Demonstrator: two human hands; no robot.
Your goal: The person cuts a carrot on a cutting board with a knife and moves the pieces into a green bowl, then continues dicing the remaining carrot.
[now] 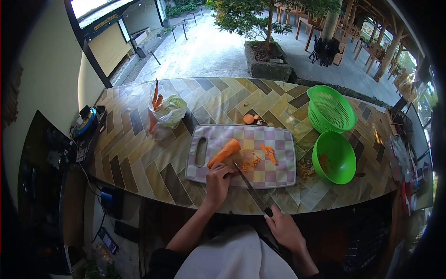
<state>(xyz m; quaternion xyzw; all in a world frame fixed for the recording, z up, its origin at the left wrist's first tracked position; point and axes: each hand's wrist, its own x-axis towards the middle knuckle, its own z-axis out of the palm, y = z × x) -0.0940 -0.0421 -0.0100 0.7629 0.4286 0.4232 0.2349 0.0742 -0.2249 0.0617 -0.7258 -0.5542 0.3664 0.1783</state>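
My right hand is wrapped round the dark handle of a knife. The knife's blade slants up and left over the checked cutting board, with its tip close to my left fingers. My left hand is closed at the board's near edge, and whatever is between its fingers is hidden. Just beyond that hand a large peeled carrot piece lies aslant on the board. Small chopped carrot bits lie right of the blade tip, and several carrot strips lie farther right.
A green bowl with orange bits inside stands right of the board, below a green colander. Peel scraps lie between board and bowl. Behind the board are carrot ends. At back left stands a plastic bag of vegetables.
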